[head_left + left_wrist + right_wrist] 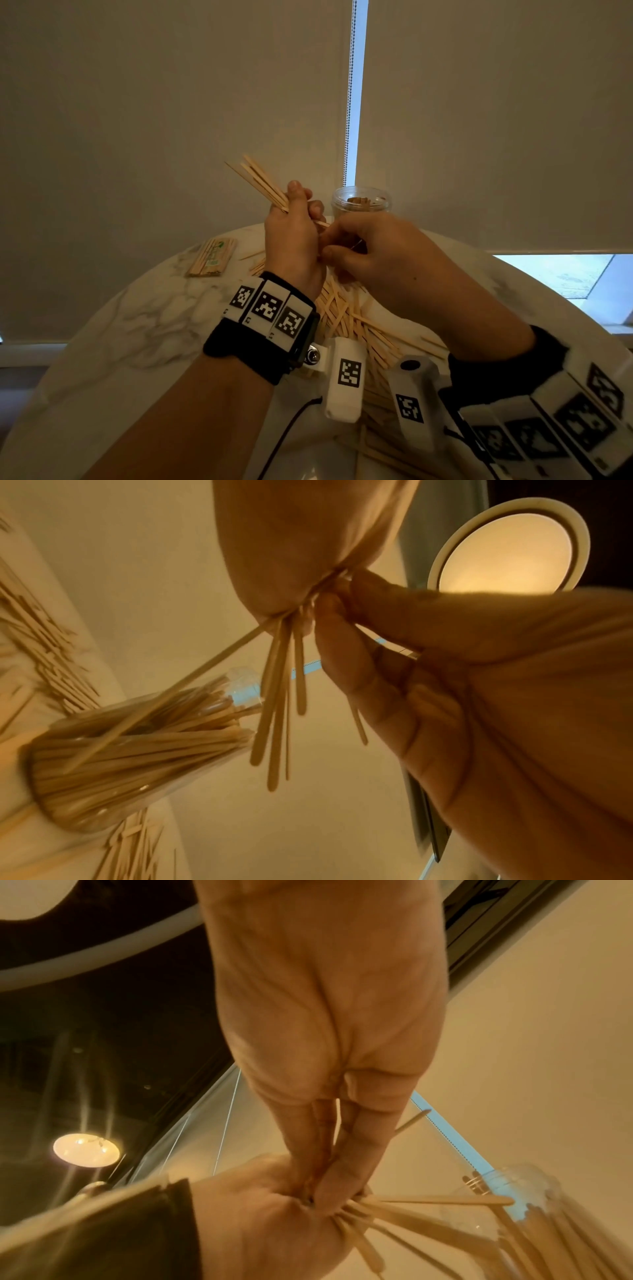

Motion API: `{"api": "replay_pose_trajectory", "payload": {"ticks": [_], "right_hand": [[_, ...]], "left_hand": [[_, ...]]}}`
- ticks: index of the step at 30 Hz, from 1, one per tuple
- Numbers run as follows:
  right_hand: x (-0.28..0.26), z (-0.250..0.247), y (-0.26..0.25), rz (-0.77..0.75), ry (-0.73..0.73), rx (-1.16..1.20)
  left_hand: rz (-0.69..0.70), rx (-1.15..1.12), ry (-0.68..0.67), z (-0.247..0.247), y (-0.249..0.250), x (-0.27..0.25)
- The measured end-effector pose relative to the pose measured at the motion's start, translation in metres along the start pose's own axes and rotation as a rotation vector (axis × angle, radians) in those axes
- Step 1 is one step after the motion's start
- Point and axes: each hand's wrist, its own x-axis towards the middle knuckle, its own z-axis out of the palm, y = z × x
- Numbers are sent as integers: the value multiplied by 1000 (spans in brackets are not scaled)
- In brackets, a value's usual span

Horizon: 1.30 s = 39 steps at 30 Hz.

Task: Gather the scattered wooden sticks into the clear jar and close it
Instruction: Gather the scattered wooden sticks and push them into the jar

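Observation:
My left hand (297, 209) is raised above the table and grips a bundle of wooden sticks (261, 181) whose ends fan up and to the left. My right hand (329, 244) meets it from the right, and its fingertips (327, 1153) pinch the sticks where they leave the left fist (274, 1221). In the left wrist view the lower stick ends (279, 702) hang out below the left hand (301, 547). The clear jar (361, 202) stands open just behind the hands, packed with upright sticks (137, 750). A scattered pile of sticks (346, 318) lies on the table under my wrists. No lid shows.
The round marble table (137, 325) ends near the window blind. A wrapped packet of sticks (212, 257) lies at its left back. A bead chain (350, 102) hangs behind the jar. More loose sticks (383, 455) lie near the front edge.

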Motion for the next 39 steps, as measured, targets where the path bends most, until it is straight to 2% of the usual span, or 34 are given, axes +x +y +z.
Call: {"api": "replay_pose_trajectory", "payload": {"ticks": [4, 7, 11, 13, 17, 21, 23, 26, 28, 32, 33, 35, 39], "right_hand": [[-1, 0, -1, -32, 48, -73], [-3, -6, -6, -43, 86, -99], [-7, -30, -14, -85, 281, -116], [-7, -38, -12, -91, 336, -103], [-4, -37, -2, -47, 366, -110], [0, -34, 2, -63, 441, -103], [0, -34, 3, -72, 448, -86], [1, -36, 4, -79, 483, -39], [-1, -39, 5, -11, 396, -67], [-7, -39, 6, 120, -193, -172], [-7, -35, 8, 129, -280, -218], [-2, -25, 12, 129, -277, -251], [4, -10, 14, 74, -155, -85]], "left_hand": [[-62, -22, -48, 3, -3, -6], [-7, 44, -44, 0, -3, -4], [26, 134, -56, -3, 2, -4], [22, 187, -122, 1, 4, -10], [-13, 192, -345, 13, 3, -29], [-43, 210, -440, 19, -3, -38], [-59, 226, -448, 21, -6, -40], [-6, 265, -388, 20, -5, -38], [9, 179, -329, 18, 0, -33], [47, -55, -265, 13, 9, -19], [55, -91, -258, 13, 9, -17], [46, -124, -272, 14, 8, -15], [11, -51, -342, 10, 14, -13]]}}
